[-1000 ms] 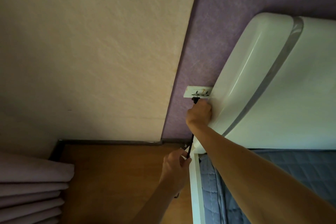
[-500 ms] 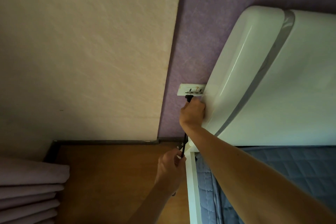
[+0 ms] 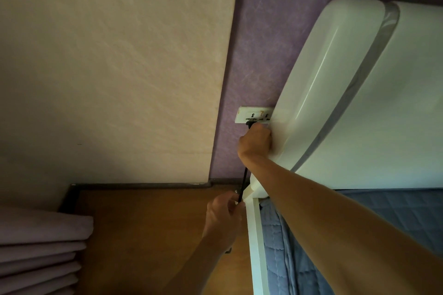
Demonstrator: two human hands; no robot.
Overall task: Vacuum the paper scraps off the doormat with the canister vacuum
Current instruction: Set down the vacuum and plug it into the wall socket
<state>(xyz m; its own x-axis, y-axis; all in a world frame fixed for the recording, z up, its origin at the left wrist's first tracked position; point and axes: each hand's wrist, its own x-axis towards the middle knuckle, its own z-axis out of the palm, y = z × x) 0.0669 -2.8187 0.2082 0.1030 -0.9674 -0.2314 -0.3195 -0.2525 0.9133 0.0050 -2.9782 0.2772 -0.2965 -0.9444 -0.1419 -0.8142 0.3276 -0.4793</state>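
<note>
**Plug held at the socket, cord running straight down**

The right hand (image 3: 255, 140) is clenched around the black plug (image 3: 250, 124), which is pressed up against the lower edge of the wall socket (image 3: 254, 114). The cord (image 3: 244, 181) is stretched downward from the socket, its long axis near vertical, and is pinched lower down by the left hand (image 3: 223, 219). The right hand is the nearer to the socket; the push is judged to run upward into it. The vacuum and doormat are not seen.
</note>
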